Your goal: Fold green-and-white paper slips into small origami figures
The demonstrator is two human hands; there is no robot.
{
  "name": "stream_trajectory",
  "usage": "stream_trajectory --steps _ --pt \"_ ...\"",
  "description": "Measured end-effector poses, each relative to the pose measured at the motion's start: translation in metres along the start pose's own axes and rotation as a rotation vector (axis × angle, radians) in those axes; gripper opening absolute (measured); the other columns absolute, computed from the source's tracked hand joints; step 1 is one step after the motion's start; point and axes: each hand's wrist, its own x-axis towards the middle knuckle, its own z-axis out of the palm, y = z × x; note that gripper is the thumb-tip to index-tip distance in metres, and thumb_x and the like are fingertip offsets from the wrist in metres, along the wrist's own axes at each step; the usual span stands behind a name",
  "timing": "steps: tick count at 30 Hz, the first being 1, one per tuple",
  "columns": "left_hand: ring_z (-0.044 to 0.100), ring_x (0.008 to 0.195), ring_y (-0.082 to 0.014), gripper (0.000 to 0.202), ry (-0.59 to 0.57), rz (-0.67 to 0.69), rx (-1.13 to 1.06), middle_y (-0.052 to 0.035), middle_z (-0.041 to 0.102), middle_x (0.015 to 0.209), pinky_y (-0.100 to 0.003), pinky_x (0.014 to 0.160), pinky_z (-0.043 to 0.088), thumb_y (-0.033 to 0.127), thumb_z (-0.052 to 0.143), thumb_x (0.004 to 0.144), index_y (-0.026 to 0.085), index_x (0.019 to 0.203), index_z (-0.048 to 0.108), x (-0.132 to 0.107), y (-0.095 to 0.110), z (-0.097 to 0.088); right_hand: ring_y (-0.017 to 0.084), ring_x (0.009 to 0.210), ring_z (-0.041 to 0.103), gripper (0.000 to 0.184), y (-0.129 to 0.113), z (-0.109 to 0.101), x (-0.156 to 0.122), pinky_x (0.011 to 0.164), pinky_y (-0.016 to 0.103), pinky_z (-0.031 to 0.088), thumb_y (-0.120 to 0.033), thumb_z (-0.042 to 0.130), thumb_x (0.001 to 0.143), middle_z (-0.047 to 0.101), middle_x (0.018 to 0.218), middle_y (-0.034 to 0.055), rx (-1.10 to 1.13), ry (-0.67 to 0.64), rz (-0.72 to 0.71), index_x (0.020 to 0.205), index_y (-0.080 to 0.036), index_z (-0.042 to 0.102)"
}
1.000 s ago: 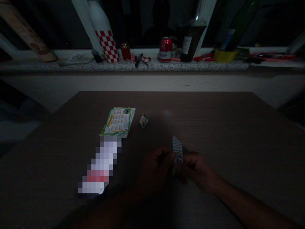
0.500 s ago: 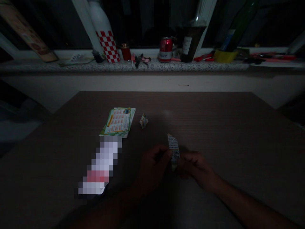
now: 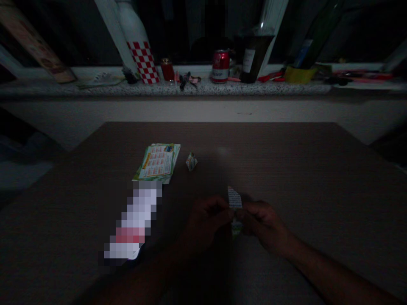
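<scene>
A small strip of folded printed paper (image 3: 235, 198) stands upright between my hands, its slanted top sticking up and its greenish lower end below the fingers. My left hand (image 3: 211, 218) pinches its left edge between thumb and fingers. From the other side, my right hand (image 3: 262, 220) pinches the same paper, the two thumbs nearly touching. Beyond my left hand, a small folded paper piece (image 3: 191, 162) with a pointed top rests on the table. To its left lies a stack of printed green-and-white sheets (image 3: 157, 163).
A bright, pixelated phone-like object (image 3: 136, 224) lies left of my hands on the wooden table (image 3: 302, 169). Behind the table, a granite sill (image 3: 104, 90) carries a red-checkered bottle (image 3: 143, 59), a red can (image 3: 220, 67), a dark bottle (image 3: 254, 59) and assorted small items.
The folded paper has come slightly nearer and to the right. My left hand has shifted right along with it, bringing the thumbs closer together over the paper.
</scene>
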Motion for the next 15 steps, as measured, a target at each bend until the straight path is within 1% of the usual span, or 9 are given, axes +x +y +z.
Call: stream_trajectory --steps 3,5,7,9,12,15 --pt "0.047 0.056 -0.0096 0.021 -0.023 0.004 -0.021 0.0029 0.053 0.061 -0.021 0.056 0.036 0.032 0.071 0.072 0.015 0.067 0.06 0.0004 -0.0017 0.0015 0.008 0.046 0.035 0.042 -0.0014 -0.0003 -0.0011 0.042 0.02 0.028 -0.046 0.045 0.093 0.039 0.052 -0.0047 -0.011 -0.013 0.013 0.062 -0.018 0.049" --pt "0.045 0.056 -0.0093 0.022 -0.036 0.026 0.012 0.0031 0.052 0.06 -0.021 0.055 0.035 0.034 0.069 0.074 0.014 0.067 0.06 0.0004 -0.0003 0.002 0.009 0.046 0.037 0.041 -0.0013 -0.0005 -0.001 0.042 0.02 0.03 -0.045 0.045 0.092 0.041 0.052 -0.0043 -0.013 -0.031 0.011 0.062 -0.018 0.049" --pt "0.043 0.055 -0.0088 0.022 -0.036 0.045 0.058 0.0036 0.05 0.059 -0.021 0.054 0.033 0.034 0.068 0.075 0.015 0.067 0.06 0.0001 0.0026 0.0018 0.008 0.047 0.037 0.039 -0.0013 -0.0004 0.0003 0.043 0.02 0.03 -0.043 0.049 0.091 0.041 0.052 -0.0044 -0.016 -0.014 -0.001 0.062 -0.018 0.05" --pt "0.043 0.054 -0.0087 0.022 -0.037 0.03 0.08 0.0035 0.051 0.059 -0.021 0.053 0.033 0.034 0.067 0.075 0.015 0.068 0.059 -0.0002 0.0052 0.0014 0.008 0.048 0.036 0.035 -0.0023 0.0002 0.0022 0.045 0.02 0.03 -0.04 0.054 0.088 0.042 0.054 -0.0045 -0.005 0.064 -0.005 0.062 -0.017 0.05" --pt "0.044 0.052 -0.0088 0.023 -0.016 -0.013 0.105 0.0035 0.051 0.058 -0.021 0.051 0.033 0.035 0.068 0.074 0.015 0.066 0.058 -0.0002 0.0064 0.0012 0.008 0.049 0.038 0.025 -0.006 0.0012 0.005 0.045 0.019 0.032 -0.034 0.062 0.083 0.045 0.055 -0.0048 0.043 0.21 0.018 0.066 -0.017 0.054" --pt "0.045 0.055 -0.0094 0.021 0.041 0.001 0.157 0.0034 0.051 0.059 -0.021 0.054 0.034 0.031 0.068 0.071 0.015 0.064 0.057 0.0004 0.0051 0.0022 0.007 0.047 0.041 0.019 -0.0099 0.0017 0.0064 0.045 0.019 0.033 -0.029 0.066 0.079 0.049 0.053 -0.0045 0.064 0.259 0.031 0.068 -0.016 0.058"
